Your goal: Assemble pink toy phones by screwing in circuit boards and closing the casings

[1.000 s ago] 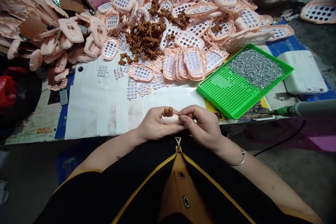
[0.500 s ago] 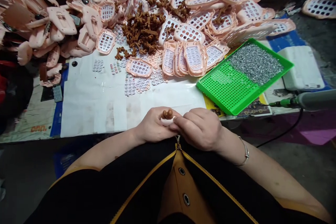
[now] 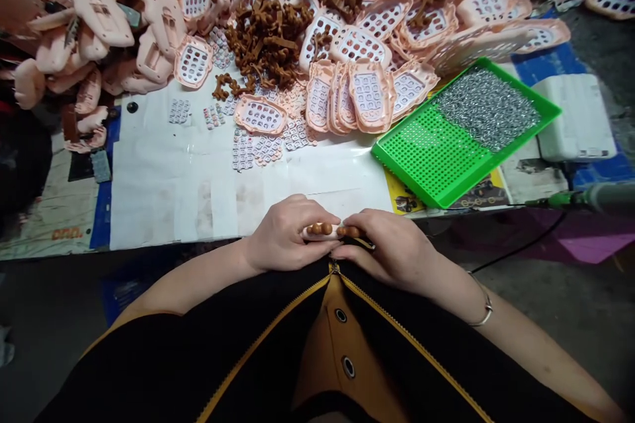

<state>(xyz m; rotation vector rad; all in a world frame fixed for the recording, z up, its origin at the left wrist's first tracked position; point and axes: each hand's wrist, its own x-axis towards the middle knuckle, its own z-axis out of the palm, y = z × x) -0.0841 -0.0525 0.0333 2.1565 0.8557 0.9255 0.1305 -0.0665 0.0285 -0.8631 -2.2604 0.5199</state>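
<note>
At the table's front edge, close to my body, both hands hold one pale plastic shell piece (image 3: 307, 233) with rounded brown parts (image 3: 326, 229) along its upper side. My left hand (image 3: 278, 232) grips its left end between thumb and fingers. My right hand (image 3: 399, 248) pinches the right end, where more brown shows under the fingertips. Most of the piece is hidden by my fingers. Beyond the hands, several peach shells with white button grids (image 3: 370, 98) lean in a row, beside a pile of brown moulded parts (image 3: 270, 43).
A green perforated tray (image 3: 421, 168) holds many small metal screws (image 3: 489, 109) at right. An electric screwdriver (image 3: 605, 198) and its cable lie near the right edge. Peach shells (image 3: 102, 16) heap at left; button sheets (image 3: 243, 151) lie on the white table covering (image 3: 169, 198).
My right hand has shifted from the middle of the piece to its right end, and the piece now lies more lengthwise between both hands. The camera view has tilted slightly downward.
</note>
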